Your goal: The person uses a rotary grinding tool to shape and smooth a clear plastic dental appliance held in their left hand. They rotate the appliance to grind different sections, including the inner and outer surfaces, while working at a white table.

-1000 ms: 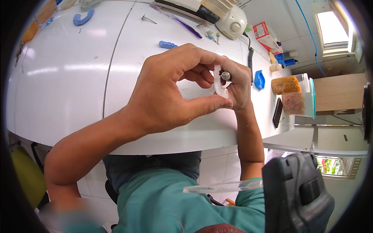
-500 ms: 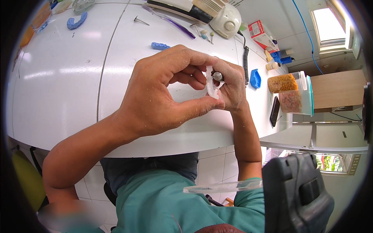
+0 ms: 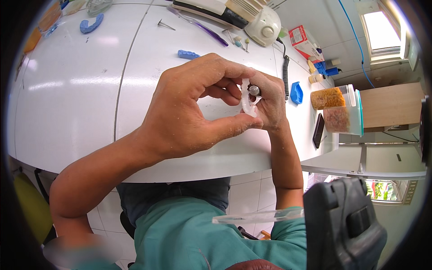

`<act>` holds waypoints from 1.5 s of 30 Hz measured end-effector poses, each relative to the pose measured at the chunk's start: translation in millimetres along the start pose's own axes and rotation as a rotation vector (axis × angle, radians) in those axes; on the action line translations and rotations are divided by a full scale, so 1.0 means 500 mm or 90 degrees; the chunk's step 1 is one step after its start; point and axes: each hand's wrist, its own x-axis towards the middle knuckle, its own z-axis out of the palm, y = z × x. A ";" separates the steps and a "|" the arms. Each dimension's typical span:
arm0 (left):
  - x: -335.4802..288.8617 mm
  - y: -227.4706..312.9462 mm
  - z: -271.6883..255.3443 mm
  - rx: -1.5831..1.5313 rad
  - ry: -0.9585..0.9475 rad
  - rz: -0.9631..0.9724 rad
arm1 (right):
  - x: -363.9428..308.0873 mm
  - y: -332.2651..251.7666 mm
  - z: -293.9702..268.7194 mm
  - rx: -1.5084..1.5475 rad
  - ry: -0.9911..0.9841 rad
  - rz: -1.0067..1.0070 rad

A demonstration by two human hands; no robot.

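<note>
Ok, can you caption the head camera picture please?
Left hand holds a curved white piece beside a silvery tool in the right hand, over a white table.

White table — blue horseshoe-shaped piece, purple-handled tool, blue angular piece, black slab on top.

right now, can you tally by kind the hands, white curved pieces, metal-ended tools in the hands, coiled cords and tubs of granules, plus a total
Hands: 2 (left hand, right hand)
White curved piece: 1
Metal-ended tool: 1
Coiled cord: 1
Tubs of granules: 2 (orange-filled tub, pinkish-filled tub)
Total: 7
</note>
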 end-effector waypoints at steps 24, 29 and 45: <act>-0.001 -0.003 -0.001 0.006 -0.004 0.007 | -0.002 0.001 0.001 0.009 0.006 -0.003; -0.001 -0.002 -0.002 0.017 -0.007 0.010 | -0.001 -0.006 0.003 0.020 0.010 0.002; 0.000 -0.002 -0.001 0.019 0.000 0.017 | 0.000 -0.008 -0.003 -0.015 -0.005 -0.006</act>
